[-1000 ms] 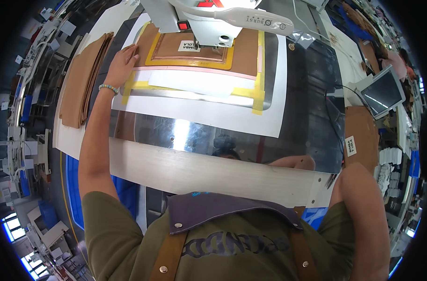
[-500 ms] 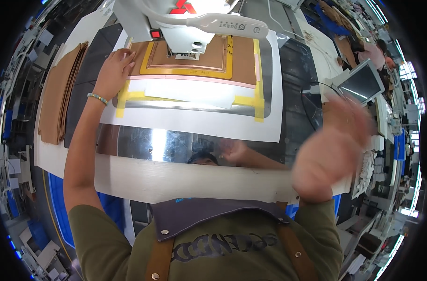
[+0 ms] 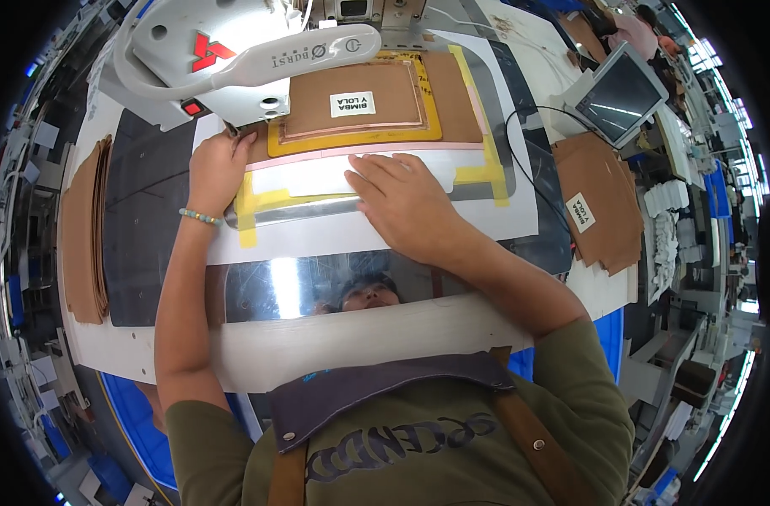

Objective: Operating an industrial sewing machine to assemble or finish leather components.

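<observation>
My left hand [image 3: 218, 169], wearing a beaded bracelet, rests at the left end of a brown panel [image 3: 452, 101], beside the white machine head [image 3: 233, 84]; its fingertips are partly obscured, with thumb and fingers apart. My right hand [image 3: 402, 198] lies open, fingertips on a white strip [image 3: 300, 177] along the panel's pink-edged front. A yellow frame [image 3: 359, 141] lies on the panel around a copper-coloured inner border and a white printed label [image 3: 353, 103]. Underneath are a metal plate with yellow tape [image 3: 501, 181] and a large white sheet [image 3: 300, 240].
Brown pieces are stacked at left [image 3: 85, 236] and right, these with a label [image 3: 604, 219]. A screen [image 3: 621, 91] and black cable stand at right. A polished plate [image 3: 283, 287] reflects a person. Blue bins [image 3: 140, 430] sit below. A co-worker [image 3: 629, 34] is at upper right.
My right hand has come from the lower right onto the white strip. The machine head now sits further left relative to the yellow frame, uncovering the label. My left hand stays at the panel's left end.
</observation>
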Demonstrator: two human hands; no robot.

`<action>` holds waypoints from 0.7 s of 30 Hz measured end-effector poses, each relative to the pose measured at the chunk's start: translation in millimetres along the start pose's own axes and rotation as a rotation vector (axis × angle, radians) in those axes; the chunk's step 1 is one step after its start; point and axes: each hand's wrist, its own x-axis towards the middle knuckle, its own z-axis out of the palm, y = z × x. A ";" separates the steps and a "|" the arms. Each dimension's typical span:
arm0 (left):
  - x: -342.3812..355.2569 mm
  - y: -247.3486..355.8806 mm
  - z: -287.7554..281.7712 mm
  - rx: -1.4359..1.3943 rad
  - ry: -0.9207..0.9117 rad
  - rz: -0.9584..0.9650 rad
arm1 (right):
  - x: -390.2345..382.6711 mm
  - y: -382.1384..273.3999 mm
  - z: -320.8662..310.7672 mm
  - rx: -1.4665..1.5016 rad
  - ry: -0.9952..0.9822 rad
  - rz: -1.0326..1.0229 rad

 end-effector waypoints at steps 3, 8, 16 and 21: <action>9.1 -3.9 -15.2 -0.195 -0.114 -0.020 | 3.8 2.9 0.9 -0.016 0.017 0.001; -12.1 -43.6 -70.4 -0.299 -0.293 -0.113 | 5.8 -0.5 0.0 0.090 0.021 0.015; -132.7 -104.9 -177.7 -0.248 0.491 -0.283 | 11.0 15.2 -2.4 0.168 0.036 0.086; -272.8 -119.6 -267.0 -0.773 0.856 -0.460 | 27.2 22.9 -11.1 0.082 -0.025 -0.044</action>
